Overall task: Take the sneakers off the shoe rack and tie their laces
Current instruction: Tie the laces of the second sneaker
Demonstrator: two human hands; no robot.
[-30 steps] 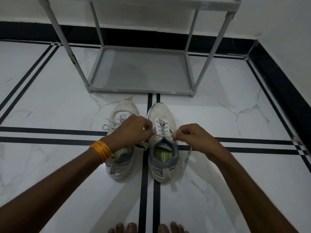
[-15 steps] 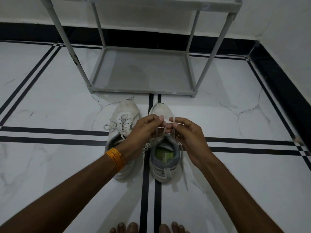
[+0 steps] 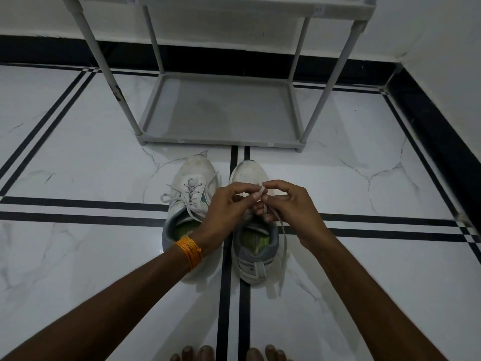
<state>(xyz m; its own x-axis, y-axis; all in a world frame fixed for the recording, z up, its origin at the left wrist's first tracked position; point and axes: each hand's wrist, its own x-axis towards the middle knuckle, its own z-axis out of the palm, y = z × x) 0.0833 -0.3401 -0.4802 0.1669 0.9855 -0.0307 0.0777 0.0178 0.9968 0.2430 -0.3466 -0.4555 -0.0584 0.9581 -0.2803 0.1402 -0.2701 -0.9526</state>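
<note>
Both hands, left hand [image 3: 229, 207] and right hand [image 3: 291, 207], pinch the right sneaker's [image 3: 253, 246] lace [image 3: 282, 238]; no readable branding

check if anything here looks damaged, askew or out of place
Mostly tidy. The shoe rack has a dark chipped patch on its front left leg, and the floor shows thin vein-like lines that could be cracks or marbling. A loose lace trails off the right sneaker onto the floor.

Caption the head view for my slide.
Both hands tying the right sneaker's lace on the floor before the shoe rack.
</note>
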